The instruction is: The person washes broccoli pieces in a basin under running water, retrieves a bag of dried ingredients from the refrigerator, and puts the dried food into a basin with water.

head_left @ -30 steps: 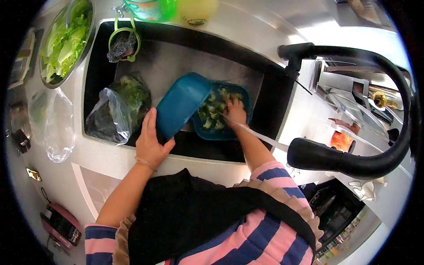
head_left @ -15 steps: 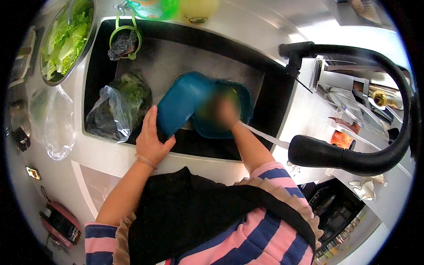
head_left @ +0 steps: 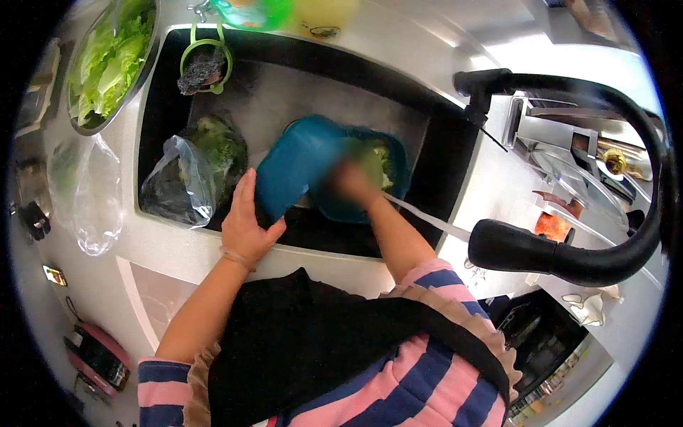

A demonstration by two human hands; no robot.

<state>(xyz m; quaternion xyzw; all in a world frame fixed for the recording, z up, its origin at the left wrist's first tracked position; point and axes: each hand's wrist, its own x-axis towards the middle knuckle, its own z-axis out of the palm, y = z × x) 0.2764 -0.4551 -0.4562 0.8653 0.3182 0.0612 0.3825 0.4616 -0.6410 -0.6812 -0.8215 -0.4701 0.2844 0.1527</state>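
Note:
My left hand grips the near left edge of a blue plastic basin, which is tilted in the sink. To its right my right hand is inside a second blue container, its fingers smeared by blur. Pieces of pale green vegetable show beside that hand; whether it holds any cannot be made out. Water streams from the black faucet head toward the right hand. Left of the basin, a plastic bag with leafy greens lies in the sink.
A green-rimmed strainer with a dark scouring pad hangs in the sink's far left corner. A metal bowl of lettuce stands on the left counter, near an inflated see-through plastic bag. The faucet's black neck arches over the right side.
My right hand has shifted slightly left inside the container, and more of the green vegetable shows beside it. My left hand keeps its grip on the tilted basin.

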